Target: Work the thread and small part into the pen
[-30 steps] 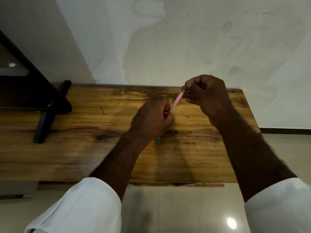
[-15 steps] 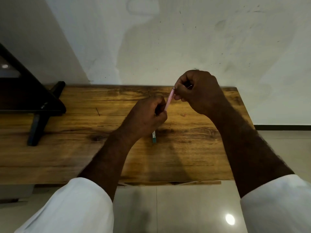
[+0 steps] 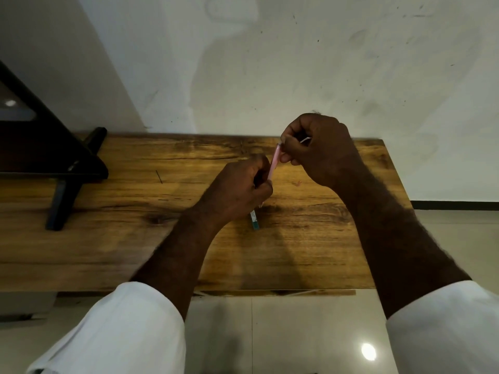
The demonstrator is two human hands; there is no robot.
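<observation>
Over the wooden table [image 3: 310, 252] both hands work on a thin pink stick-like object [image 3: 274, 163], perhaps a pen. My left hand [image 3: 237, 190] grips its lower end with curled fingers. My right hand [image 3: 318, 149] pinches its upper end, and a small white piece [image 3: 305, 140] shows between those fingers. A short teal object [image 3: 254, 220] sticks out below my left hand, just above the tabletop; whether that hand holds it or it lies on the table I cannot tell.
A black stand with angled legs [image 3: 62, 195] sits on the table's left part. The table's back edge meets a pale wall [image 3: 270, 63]. A glossy tiled floor [image 3: 297, 333] lies below the front edge, and the table ends at the right near my right forearm.
Both hands with the pink object have shifted slightly left and up in view. The pink object stands steeper now. The grips look the same.
</observation>
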